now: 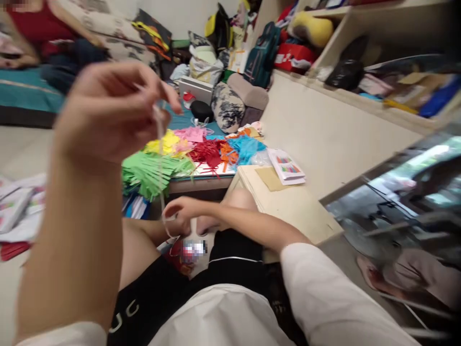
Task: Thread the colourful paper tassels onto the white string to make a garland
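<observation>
My left hand (115, 110) is raised close to the camera on the left, its thumb and fingers pinched on a white string (161, 168). From there the string hangs down to my lap, where its lower part curves beside my right hand. My right hand (183, 214) is low between my knees, fingers curled, with the string running at its fingertips. Just below it lies a shiny item with red parts (187, 254), partly blurred out, so its kind is unclear.
Fringed paper in green (147, 173), yellow, pink, red (207, 153), orange and blue (247, 148) lies on a low bed ahead. A printed booklet (285, 166) rests on a cream cabinet (295, 211) at right. Another person (43, 29) sits at upper left. Papers (21, 206) lie at left.
</observation>
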